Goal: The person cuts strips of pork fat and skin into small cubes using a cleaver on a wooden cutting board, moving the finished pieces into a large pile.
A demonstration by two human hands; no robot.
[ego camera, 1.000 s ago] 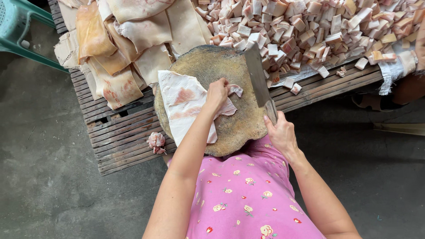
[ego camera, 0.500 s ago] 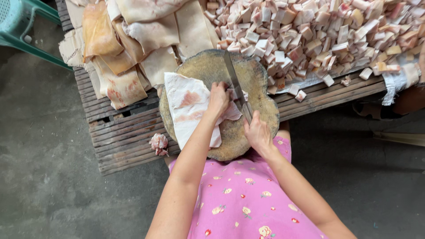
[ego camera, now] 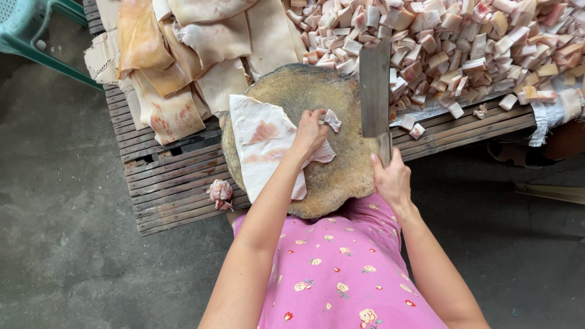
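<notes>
My left hand (ego camera: 311, 133) lies palm down on the right edge of a pale slab of pork fat (ego camera: 262, 146), fingers curled over it and pinning it to the round wooden chopping block (ego camera: 332, 176). A small cut piece (ego camera: 333, 119) lies just beside my fingertips. My right hand (ego camera: 392, 178) is closed tight around the handle of a cleaver (ego camera: 375, 85), whose broad blade stands raised over the right side of the block, pointing away from me, clear of the wood.

The slab covers the left part of the block and hangs slightly over its left rim; the right half of the block is bare and open under the blade. The near rim of the block juts past the near edge of the slatted wooden platform (ego camera: 170, 176) toward my pink flowered shirt (ego camera: 335, 268).

Far left on the platform lie stacked uncut sheets of pork skin and fat (ego camera: 183, 55), crowding up to the block's far left rim. Far right is a heap of cut cubes (ego camera: 463, 42), reaching close to the blade; two loose cubes (ego camera: 412, 127) lie near the block's right edge. A small scrap of meat (ego camera: 220, 192) lies at the platform's near edge, left of the block. A teal plastic chair (ego camera: 36, 36) stands at far left on the grey concrete floor (ego camera: 67, 244).
</notes>
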